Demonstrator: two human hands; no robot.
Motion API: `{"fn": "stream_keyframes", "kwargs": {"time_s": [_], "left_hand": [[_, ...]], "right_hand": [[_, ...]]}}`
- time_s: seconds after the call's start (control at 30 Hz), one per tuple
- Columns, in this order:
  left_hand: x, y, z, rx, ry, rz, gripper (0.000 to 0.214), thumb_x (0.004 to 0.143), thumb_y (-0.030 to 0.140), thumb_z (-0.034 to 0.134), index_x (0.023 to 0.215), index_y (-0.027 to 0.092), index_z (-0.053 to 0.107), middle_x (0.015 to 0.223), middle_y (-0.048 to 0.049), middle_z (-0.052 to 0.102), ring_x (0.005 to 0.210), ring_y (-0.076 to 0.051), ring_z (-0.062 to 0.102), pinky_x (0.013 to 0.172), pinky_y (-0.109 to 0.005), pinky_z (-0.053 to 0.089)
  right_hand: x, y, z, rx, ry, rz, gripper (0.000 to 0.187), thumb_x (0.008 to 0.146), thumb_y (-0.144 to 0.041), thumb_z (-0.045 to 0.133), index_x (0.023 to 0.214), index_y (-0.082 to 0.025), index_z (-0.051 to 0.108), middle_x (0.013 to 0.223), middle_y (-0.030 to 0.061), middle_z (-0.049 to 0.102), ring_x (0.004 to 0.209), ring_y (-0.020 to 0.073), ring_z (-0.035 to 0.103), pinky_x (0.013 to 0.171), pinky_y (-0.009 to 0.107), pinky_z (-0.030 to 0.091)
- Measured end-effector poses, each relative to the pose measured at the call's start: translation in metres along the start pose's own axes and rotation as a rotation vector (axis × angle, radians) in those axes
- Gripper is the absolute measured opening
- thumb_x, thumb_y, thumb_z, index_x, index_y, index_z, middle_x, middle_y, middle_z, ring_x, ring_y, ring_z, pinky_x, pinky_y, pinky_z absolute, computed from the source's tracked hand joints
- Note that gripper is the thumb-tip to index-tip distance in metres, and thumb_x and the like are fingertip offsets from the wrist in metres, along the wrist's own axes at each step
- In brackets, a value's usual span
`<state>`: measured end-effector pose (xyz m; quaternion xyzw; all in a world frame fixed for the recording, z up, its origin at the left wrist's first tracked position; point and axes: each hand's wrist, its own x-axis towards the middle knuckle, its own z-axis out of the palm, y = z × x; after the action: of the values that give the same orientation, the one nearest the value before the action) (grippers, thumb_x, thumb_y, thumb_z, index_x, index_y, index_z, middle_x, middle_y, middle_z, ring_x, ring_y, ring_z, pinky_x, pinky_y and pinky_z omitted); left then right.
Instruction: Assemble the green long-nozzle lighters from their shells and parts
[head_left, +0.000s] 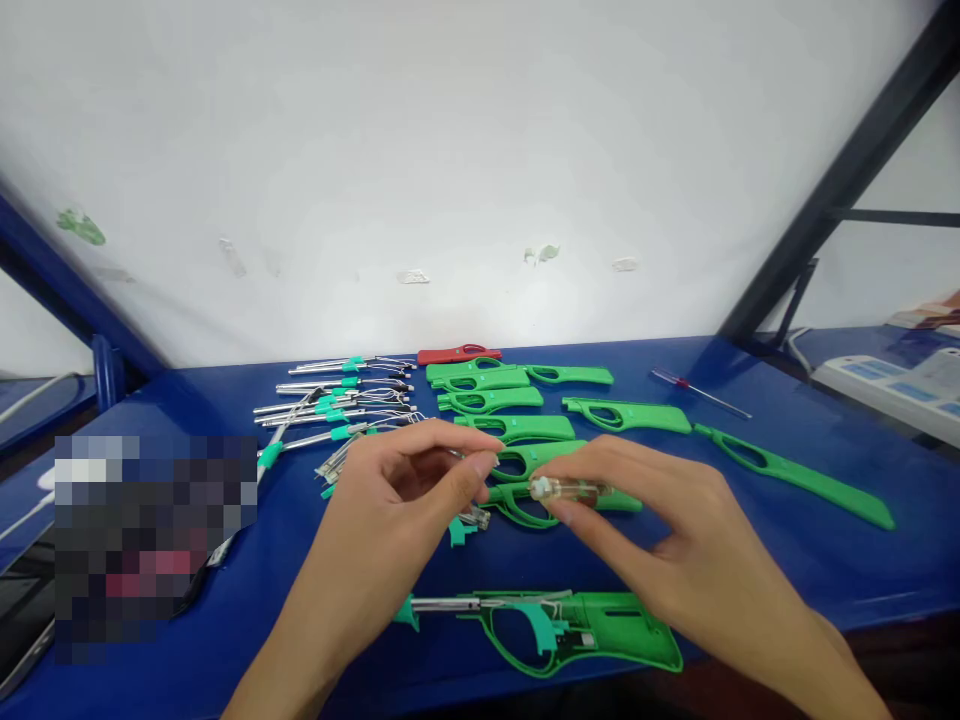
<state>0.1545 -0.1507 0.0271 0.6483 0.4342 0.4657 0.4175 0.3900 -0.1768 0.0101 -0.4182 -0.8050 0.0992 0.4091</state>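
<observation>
Above the middle of the table, my right hand point(660, 520) pinches a small clear lighter fuel tank point(570, 490) with a white valve end facing left. My left hand point(420, 490) is closed, thumb and index finger pressed together close to that valve end; what sits between the fingertips is too small to make out. Below both hands lies an opened green lighter half-shell point(630, 635), with a metal tube point(446, 604), a teal trigger point(541, 630) and thin wires set in it. A loose teal trigger piece point(459, 532) is beneath my left hand.
Several green lighter shells point(637, 414) and a red one point(457, 355) lie toward the wall. Metal tubes with teal parts and wires point(330, 413) are heaped at left. A screwdriver point(705, 390) lies back right. White power strips point(892, 390) stand far right; a blurred patch point(150, 550) covers things at left.
</observation>
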Motion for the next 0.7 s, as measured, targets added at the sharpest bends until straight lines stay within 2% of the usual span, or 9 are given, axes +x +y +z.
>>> {"fn": "stream_keyframes", "kwargs": {"time_s": [0.17,0.33,0.53,0.7], "left_hand": [[0.001,-0.002,0.004,-0.128,-0.047,-0.039,0.008,0.096,0.03,0.08,0.096,0.03,0.088,0.071,0.0028,0.079,0.067,-0.01,0.072,0.062,-0.014,0.056],[-0.002,-0.003,0.012,-0.227,-0.091,-0.052,0.011,0.097,0.026,0.078,0.095,0.03,0.088,0.069,0.0036,0.078,0.066,-0.009,0.071,0.061,-0.013,0.054],[-0.003,-0.001,0.014,-0.196,-0.1,-0.091,0.01,0.098,0.026,0.078,0.1,0.029,0.087,0.066,0.0043,0.076,0.065,-0.008,0.07,0.062,-0.013,0.054],[0.0,-0.003,0.015,-0.238,-0.095,-0.071,0.006,0.096,0.027,0.08,0.094,0.027,0.085,0.067,0.0041,0.076,0.065,-0.008,0.069,0.062,-0.013,0.053]], "right_hand": [[0.0,-0.002,0.005,-0.039,0.056,-0.049,0.016,0.105,-0.02,0.071,0.116,-0.028,0.078,0.104,-0.0014,0.085,0.09,0.0153,0.08,0.079,0.025,0.064],[0.002,-0.003,0.007,-0.065,0.089,-0.07,0.014,0.106,-0.019,0.069,0.115,-0.026,0.078,0.099,-0.0008,0.084,0.084,0.0143,0.079,0.076,0.024,0.063],[0.003,-0.003,0.004,-0.092,0.088,-0.104,0.014,0.105,-0.017,0.07,0.114,-0.023,0.079,0.094,-0.0005,0.083,0.079,0.0129,0.077,0.073,0.022,0.061],[0.003,-0.002,0.005,-0.114,0.082,-0.111,0.014,0.106,-0.017,0.069,0.115,-0.023,0.078,0.096,-0.0014,0.082,0.08,0.0119,0.077,0.075,0.022,0.06]]}}
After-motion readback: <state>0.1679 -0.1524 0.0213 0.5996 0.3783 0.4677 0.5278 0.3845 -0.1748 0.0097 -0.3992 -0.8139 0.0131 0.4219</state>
